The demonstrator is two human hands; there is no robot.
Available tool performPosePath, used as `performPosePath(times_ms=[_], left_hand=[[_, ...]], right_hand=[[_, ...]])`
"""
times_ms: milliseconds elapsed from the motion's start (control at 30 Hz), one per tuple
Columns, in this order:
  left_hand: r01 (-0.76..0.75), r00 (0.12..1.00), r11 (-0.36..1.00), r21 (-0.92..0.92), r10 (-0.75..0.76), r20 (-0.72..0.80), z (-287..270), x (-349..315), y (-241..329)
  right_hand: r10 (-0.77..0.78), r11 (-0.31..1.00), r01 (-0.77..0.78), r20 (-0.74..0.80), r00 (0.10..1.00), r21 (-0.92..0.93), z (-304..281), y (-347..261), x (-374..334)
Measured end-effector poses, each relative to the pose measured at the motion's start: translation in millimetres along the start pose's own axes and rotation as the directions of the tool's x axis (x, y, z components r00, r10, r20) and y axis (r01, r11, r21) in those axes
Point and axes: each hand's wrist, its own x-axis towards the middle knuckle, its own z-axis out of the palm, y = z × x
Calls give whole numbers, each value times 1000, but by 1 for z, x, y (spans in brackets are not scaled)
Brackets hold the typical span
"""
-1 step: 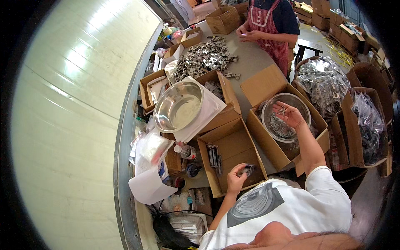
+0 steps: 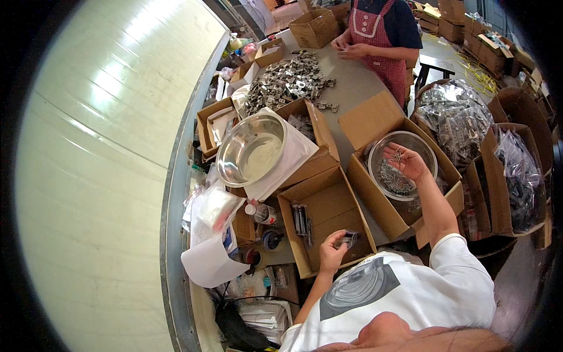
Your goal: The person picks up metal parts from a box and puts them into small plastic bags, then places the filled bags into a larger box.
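Note:
My left hand (image 2: 332,252) is closed on a small clear plastic bag (image 2: 350,239) with something dark in it, above the near side of an open cardboard box (image 2: 329,205). Several slim packed metal pieces (image 2: 301,223) lie along that box's left wall. Palm up, my right hand (image 2: 409,164) cradles several small screws (image 2: 399,156) in its slightly curled fingers. It is over a round metal bowl (image 2: 433,154), where more loose screws (image 2: 394,179) lie. The bowl sits inside another cardboard box (image 2: 372,120).
A large steel basin (image 2: 252,149) tilts on white sheets at the left. Beyond it lies a heap of metal hinges (image 2: 287,82). Across the table stands a co-worker in a red checked apron (image 2: 378,35). Bagged metal parts (image 2: 457,120) fill containers at the right; a bottle (image 2: 263,213) stands left.

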Motion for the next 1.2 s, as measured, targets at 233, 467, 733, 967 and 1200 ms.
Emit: performPosePath(times_ms=[233, 467, 733, 967, 1200], left_hand=[[65, 998, 998, -2, -65, 0, 0, 0, 6], [56, 998, 998, -14, -56, 0, 1, 0, 5], [71, 997, 997, -38, -71, -10, 1, 0, 4], [67, 998, 997, -41, -67, -4, 1, 1, 3], [-24, 999, 999, 40, 25, -29, 0, 1, 1]], right_hand=[[31, 999, -30, -5, 1000, 36, 11, 0, -2], [9, 1000, -8, -8, 1000, 19, 13, 1, -3], [14, 1000, -14, 13, 1000, 28, 15, 2, -3], [7, 999, -8, -34, 999, -45, 14, 3, -2], [0, 988, -26, -166, 986, -152, 31, 10, -6]])
